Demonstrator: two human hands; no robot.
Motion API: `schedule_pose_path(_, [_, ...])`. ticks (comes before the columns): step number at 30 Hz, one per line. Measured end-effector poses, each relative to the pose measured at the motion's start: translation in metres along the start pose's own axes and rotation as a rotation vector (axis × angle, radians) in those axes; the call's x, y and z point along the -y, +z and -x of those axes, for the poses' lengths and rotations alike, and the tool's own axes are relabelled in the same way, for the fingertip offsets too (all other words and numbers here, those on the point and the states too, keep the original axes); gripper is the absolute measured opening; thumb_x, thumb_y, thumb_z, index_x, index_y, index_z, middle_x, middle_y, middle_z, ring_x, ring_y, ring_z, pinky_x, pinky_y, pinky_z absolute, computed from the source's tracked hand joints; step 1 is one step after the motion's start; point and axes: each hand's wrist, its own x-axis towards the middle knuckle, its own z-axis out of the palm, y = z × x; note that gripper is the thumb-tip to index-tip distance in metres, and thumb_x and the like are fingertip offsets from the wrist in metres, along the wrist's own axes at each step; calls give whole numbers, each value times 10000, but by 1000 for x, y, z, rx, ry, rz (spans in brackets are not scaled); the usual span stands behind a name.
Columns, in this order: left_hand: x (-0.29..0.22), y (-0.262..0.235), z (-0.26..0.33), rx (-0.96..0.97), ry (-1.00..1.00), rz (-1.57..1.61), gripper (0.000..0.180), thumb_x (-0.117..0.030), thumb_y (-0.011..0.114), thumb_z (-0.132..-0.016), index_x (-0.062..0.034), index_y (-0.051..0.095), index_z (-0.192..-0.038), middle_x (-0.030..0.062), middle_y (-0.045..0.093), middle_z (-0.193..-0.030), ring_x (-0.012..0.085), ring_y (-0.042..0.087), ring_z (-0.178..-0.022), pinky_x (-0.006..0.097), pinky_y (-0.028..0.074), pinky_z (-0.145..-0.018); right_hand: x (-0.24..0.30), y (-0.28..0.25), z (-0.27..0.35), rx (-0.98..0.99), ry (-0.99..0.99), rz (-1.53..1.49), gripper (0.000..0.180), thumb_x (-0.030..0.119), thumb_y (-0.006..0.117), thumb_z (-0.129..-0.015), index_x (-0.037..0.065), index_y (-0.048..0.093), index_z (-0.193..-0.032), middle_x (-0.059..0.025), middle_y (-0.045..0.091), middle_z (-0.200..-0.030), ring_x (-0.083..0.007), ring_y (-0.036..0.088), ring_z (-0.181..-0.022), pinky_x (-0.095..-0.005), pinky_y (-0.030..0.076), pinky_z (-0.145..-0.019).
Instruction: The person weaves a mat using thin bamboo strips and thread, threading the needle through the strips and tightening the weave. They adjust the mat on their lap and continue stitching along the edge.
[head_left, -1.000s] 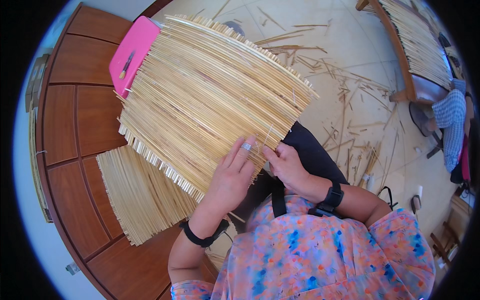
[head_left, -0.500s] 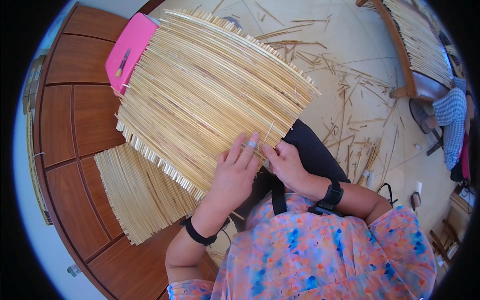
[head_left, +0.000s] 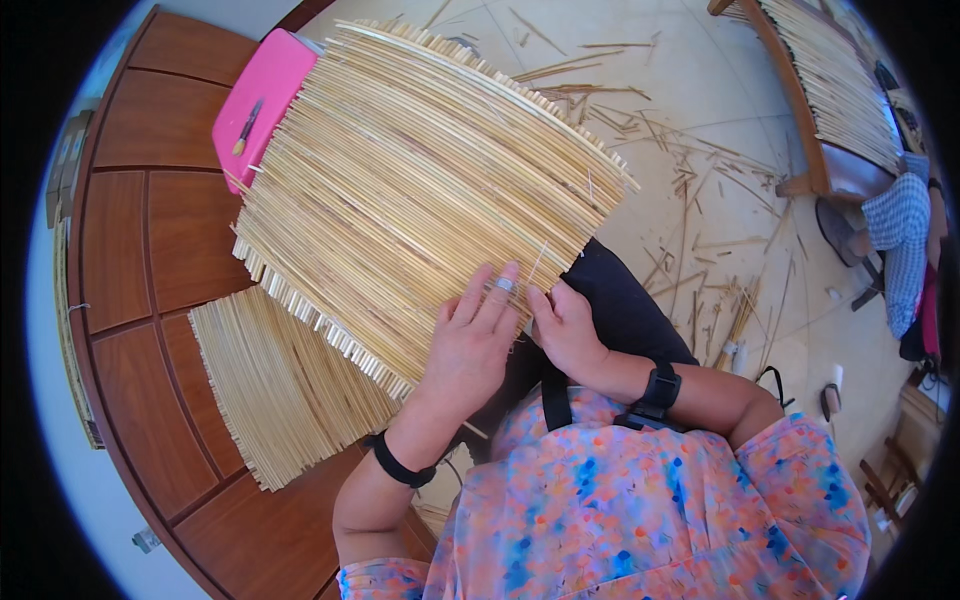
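Note:
A large mat of straw-coloured reed stalks [head_left: 420,170], laid side by side, slants across my lap. My left hand [head_left: 472,345] lies on its near edge with fingers stretched out over the stalks, a ring on one of them; the thumb is mostly hidden. Close beside it, my right hand [head_left: 572,325] is closed at the near right corner, its thumb by the mat's edge. What its fingers pinch is hidden. A thin pale strand [head_left: 538,262] sticks up from the mat by that thumb.
A second reed mat [head_left: 290,385] leans against brown wooden panels [head_left: 190,240] on the left. A brush [head_left: 245,130] lies on a pink stool [head_left: 262,95]. Broken stalks [head_left: 690,190] litter the tiled floor. At the far right, a wooden frame [head_left: 815,150] bears more reeds, near another person's leg [head_left: 890,225].
My hands stay at the same corner, with only a slight shift of the right hand and its fingers. The mat has barely moved.

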Motion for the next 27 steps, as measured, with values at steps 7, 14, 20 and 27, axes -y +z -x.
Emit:
schedule_pose_path(7, [2,-2,1,-19,21,-6,193,-36,623,-780,-31,592,-970,134,451,-1530,369,413,-1401,457,437,-961,-2,10,1,-112,-227,18,242,203,501,-1041,-14,604,-1071,-124,666,-744,-211,647,-591,-343,509,-556])
schedule_pose_path(14, [4,-8,0,9,55,-3,209,-47,621,-778,-28,604,-986,148,460,-1517,377,425,-1383,481,442,-954,15,20,5,-202,-53,-140,349,296,466,-1065,-19,612,-1027,-164,657,-756,-238,667,-630,-349,520,-590])
schedule_pose_path(20, [5,-7,-2,-27,67,14,200,-55,623,-784,-31,605,-982,156,496,-1485,373,444,-1368,487,442,-960,14,23,0,-292,-170,103,345,294,466,-1056,-16,617,-1072,-231,677,-866,-416,673,-856,-457,516,-750])
schedule_pose_path(27, [21,-19,-7,-34,112,235,83,-13,639,-834,-1,584,-896,191,566,-1400,381,524,-1287,465,461,-1016,18,24,2,-328,-189,199,328,280,463,-1048,-9,618,-1041,-259,671,-912,-464,636,-896,-498,497,-763])
